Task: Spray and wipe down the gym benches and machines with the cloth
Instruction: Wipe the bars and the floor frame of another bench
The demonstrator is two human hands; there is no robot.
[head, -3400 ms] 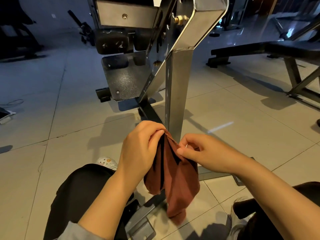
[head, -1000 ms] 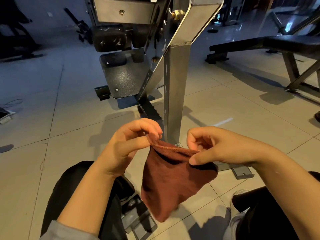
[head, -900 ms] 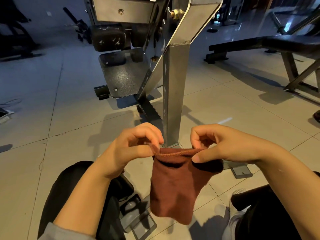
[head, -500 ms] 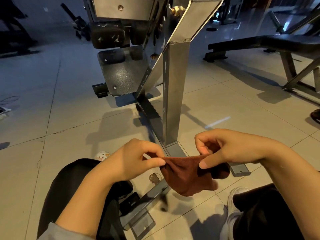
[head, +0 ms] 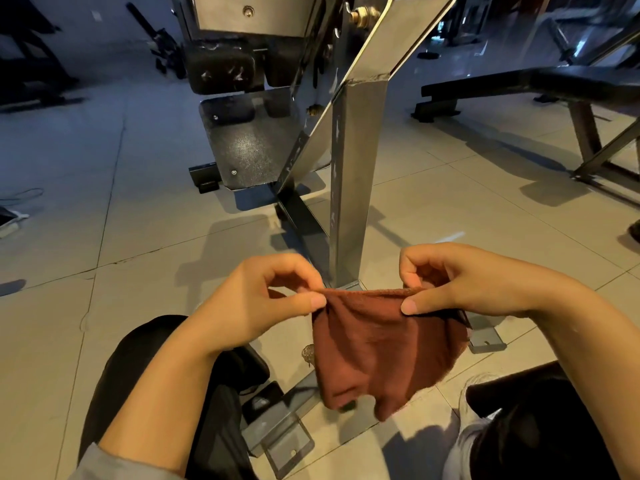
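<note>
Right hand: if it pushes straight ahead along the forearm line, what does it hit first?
Probably the machine's upright steel post, just beyond the right hand pinching the cloth; depth is unclear.

We see both hands up in front of the machine, holding a rust-red cloth [head: 384, 344] by its top edge. Left hand [head: 258, 299] pinches the left corner between thumb and fingers, right hand [head: 460, 282] pinches the right corner; the cloth hangs slack below them. Just behind stands the machine's grey steel upright post [head: 349, 188], with its speckled black footplate [head: 252, 147] further back. A black bench [head: 540, 86] sits at the far right on the tiled floor [head: 450, 202]. Our dark trouser legs [head: 145, 368] fill the bottom.
</note>
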